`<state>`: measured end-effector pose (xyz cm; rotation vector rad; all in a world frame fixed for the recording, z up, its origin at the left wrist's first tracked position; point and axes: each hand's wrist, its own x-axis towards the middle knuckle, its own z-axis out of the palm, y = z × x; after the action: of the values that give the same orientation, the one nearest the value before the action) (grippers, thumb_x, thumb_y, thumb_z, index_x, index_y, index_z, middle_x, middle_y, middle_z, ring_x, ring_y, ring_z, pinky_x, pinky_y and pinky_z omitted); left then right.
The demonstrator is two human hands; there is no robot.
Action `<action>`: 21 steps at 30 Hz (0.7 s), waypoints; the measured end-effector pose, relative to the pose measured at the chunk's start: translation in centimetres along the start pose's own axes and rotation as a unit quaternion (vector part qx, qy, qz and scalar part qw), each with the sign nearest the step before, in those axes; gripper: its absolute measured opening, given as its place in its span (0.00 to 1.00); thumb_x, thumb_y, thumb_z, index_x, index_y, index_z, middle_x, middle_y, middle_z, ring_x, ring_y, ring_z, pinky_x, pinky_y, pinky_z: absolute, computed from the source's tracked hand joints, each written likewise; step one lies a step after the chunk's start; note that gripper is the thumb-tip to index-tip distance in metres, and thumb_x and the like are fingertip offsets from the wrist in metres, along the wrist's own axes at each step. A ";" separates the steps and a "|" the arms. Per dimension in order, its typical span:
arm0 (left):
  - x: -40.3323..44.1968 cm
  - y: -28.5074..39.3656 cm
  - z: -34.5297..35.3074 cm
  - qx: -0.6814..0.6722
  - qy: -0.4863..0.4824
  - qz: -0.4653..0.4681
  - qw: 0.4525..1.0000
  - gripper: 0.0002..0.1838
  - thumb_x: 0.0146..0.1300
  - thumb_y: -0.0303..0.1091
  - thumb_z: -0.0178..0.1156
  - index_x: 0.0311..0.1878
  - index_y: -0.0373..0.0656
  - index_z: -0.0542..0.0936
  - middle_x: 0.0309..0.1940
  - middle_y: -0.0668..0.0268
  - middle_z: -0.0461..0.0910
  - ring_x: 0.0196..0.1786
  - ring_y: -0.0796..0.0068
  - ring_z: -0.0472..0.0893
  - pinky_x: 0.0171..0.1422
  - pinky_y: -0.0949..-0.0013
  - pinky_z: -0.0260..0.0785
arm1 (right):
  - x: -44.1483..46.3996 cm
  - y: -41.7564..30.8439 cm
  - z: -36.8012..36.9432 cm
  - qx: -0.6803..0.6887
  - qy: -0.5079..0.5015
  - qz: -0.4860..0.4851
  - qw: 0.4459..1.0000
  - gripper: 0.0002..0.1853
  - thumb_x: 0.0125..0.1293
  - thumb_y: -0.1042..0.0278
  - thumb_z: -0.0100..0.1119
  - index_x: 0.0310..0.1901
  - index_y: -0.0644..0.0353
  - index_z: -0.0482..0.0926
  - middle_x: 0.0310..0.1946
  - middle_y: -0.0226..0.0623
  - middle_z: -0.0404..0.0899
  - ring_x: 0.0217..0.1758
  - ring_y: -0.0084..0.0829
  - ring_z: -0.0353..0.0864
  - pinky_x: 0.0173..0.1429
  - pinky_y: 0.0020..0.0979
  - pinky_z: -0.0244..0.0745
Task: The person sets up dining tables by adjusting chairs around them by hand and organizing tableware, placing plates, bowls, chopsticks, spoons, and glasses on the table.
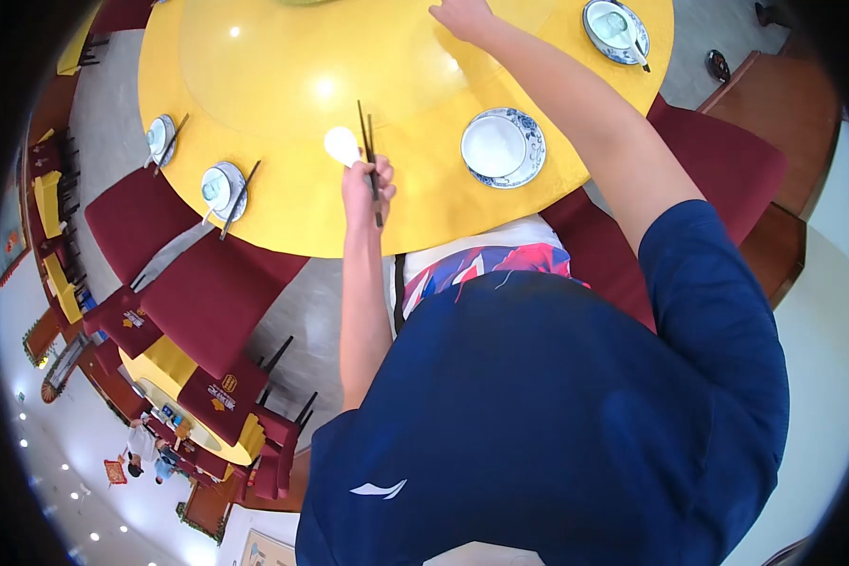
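My left hand [368, 193] is closed around a white spoon [341, 145] and a pair of dark chopsticks [365, 141], held above the yellow tablecloth [424, 212] near the table's front edge. To the right of that hand, a white bowl [495, 148] sits on a blue-patterned plate [530, 141]. My right arm stretches far across the table. At the top edge of the view, my right hand [462, 16] is over or on the glass turntable [368, 66]; it is partly cut off, and its grip is unclear.
Place settings with bowls and chopsticks stand at the left [222, 191], far left [160, 141] and upper right [616, 31]. Dark red chairs [217, 302] surround the table. Another yellow-clothed table [184, 415] and people [141, 448] are in the background.
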<state>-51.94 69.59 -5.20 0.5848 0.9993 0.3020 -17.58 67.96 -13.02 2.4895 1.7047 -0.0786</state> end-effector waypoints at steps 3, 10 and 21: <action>-1.9 -2.3 0.2 -0.010 -0.025 -0.029 0.999 0.21 0.62 0.26 0.42 0.60 0.49 0.61 0.27 0.67 0.66 0.23 0.80 0.62 0.20 0.77 0.50 | 0.2 1.1 1.1 0.097 0.048 -0.009 0.994 0.09 0.65 0.68 0.55 0.45 0.55 0.80 0.37 0.40 0.80 0.40 0.35 0.80 0.40 0.39 0.77; -3.6 -3.4 1.5 0.057 -0.034 0.002 0.998 0.20 0.72 0.29 0.44 0.65 0.52 0.58 0.25 0.71 0.65 0.21 0.84 0.60 0.20 0.80 0.51 | -14.7 -0.9 -3.2 0.857 0.056 0.296 0.417 0.25 0.72 0.51 0.52 0.61 0.63 0.69 0.39 0.36 0.79 0.43 0.26 0.79 0.48 0.28 0.76; -3.5 -6.4 2.2 0.246 -0.090 0.087 0.961 0.15 0.75 0.30 0.46 0.62 0.38 0.65 0.21 0.76 0.63 0.21 0.89 0.62 0.23 0.80 0.56 | -26.3 -6.1 -2.6 0.530 0.019 0.217 0.820 0.24 0.58 0.66 0.68 0.55 0.60 0.73 0.48 0.42 0.80 0.47 0.37 0.82 0.51 0.34 0.76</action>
<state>-52.03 62.01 -5.63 1.1371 0.8480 0.1473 -32.86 46.14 -7.92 3.5588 1.1605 -1.2461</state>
